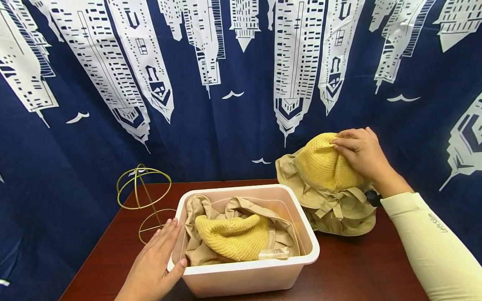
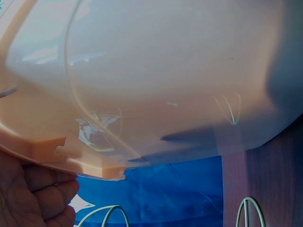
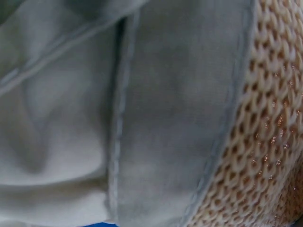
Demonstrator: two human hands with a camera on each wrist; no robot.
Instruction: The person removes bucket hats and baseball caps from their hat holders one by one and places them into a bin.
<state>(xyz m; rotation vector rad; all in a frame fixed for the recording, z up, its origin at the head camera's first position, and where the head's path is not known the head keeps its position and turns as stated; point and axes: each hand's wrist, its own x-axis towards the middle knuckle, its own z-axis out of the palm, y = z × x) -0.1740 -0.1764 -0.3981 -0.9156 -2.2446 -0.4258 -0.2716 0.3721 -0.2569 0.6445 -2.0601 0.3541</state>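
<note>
My right hand (image 1: 361, 152) pinches the crown of a sun hat (image 1: 331, 167) with a yellow knitted top, a beige cloth brim and a tied bow. The right wrist view is filled by its beige band (image 3: 180, 113) and coarse knit (image 3: 274, 132). What holds the hat up is hidden. My left hand (image 1: 156, 259) rests against the left rim of a pale pink plastic bin (image 1: 244, 282), its fingers fairly straight. Inside the bin lies another yellow and beige hat (image 1: 237, 238), with a clear tag (image 1: 274, 253) at its edge.
A gold wire hat stand (image 1: 144, 207) stands bare on the left of the dark red table (image 1: 109, 251), behind my left hand. Close behind the table hangs a navy curtain (image 1: 211, 138) printed with white buildings.
</note>
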